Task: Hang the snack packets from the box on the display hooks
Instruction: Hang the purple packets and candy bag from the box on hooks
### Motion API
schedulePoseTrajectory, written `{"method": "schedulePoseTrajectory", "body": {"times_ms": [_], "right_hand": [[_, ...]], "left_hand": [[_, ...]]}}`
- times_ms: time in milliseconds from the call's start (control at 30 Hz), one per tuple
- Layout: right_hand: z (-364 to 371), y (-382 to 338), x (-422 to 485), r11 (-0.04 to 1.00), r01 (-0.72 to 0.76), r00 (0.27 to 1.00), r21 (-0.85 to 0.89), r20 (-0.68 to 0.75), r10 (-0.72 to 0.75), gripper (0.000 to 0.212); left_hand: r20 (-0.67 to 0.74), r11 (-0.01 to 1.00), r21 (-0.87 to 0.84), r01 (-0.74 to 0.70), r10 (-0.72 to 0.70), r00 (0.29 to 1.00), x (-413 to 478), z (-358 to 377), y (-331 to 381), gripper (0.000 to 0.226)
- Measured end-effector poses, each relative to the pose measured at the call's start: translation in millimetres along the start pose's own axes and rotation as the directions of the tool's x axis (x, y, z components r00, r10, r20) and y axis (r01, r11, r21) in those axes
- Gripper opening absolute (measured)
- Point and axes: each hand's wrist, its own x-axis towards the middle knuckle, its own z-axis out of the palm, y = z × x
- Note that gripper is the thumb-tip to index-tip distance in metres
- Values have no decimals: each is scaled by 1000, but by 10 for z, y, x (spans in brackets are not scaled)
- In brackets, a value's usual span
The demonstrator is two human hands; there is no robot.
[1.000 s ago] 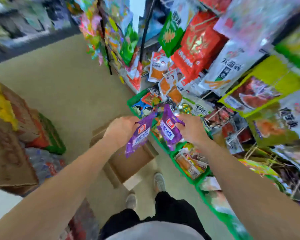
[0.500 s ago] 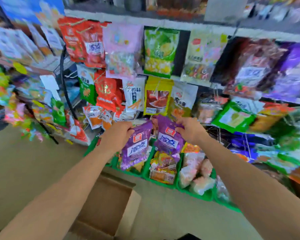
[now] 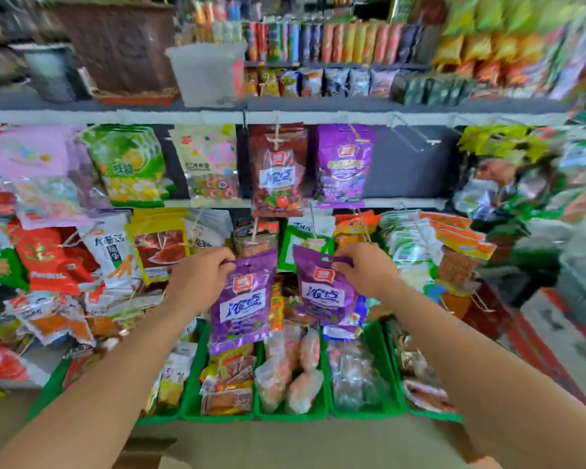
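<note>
- Your view has swung in the last second from the aisle floor to the display rack, which now faces you square on. The upper row of hooks, out of sight before, is in front of you.
- Your left hand (image 3: 200, 282) pinches the top edge of one purple packet (image 3: 242, 299), fingers curled over the header, and the bag hangs free below it.
- Your right hand (image 3: 366, 270) grips the top right corner of the second purple packet (image 3: 325, 292) the same way, fingers closed on the header.
- Both packets have stayed in your grip through the turn. They now sit higher against the rack, just above the green bins (image 3: 291, 416) and in front of the middle row of hanging goods.
- The two packets are side by side, close but apart, each with its printed face towards you.
- The cardboard box (image 3: 146, 451) has slipped to the near edge of the view, lower left, so the picking part of this round looks done.
- Matching purple bags (image 3: 344, 164) already hang on the far upper row, right of the dark red bags (image 3: 278, 167). That is likely where yours belong.
- Just right of them a bare hook (image 3: 430, 142) stands out against the dark back panel, another possible place.
- Neither packet is on a hook yet. A punched hole shows near the top of the left one, while your fingers cover much of the right one's header.
- The edges of the view are smeared with motion, so the hooks far right cannot be read.
</note>
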Motion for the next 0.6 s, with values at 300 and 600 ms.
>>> {"method": "schedulePoseTrajectory", "body": {"times_ms": [300, 600], "right_hand": [[-835, 1261, -86, 992, -114, 975, 52, -187, 122, 23], [-1343, 1738, 354, 972, -115, 923, 205, -341, 181, 12]], "left_hand": [[-1, 991, -41, -131, 131, 991, 800, 375, 1287, 9], [-27, 963, -110, -247, 246, 969, 1553, 620, 1699, 7]]}}
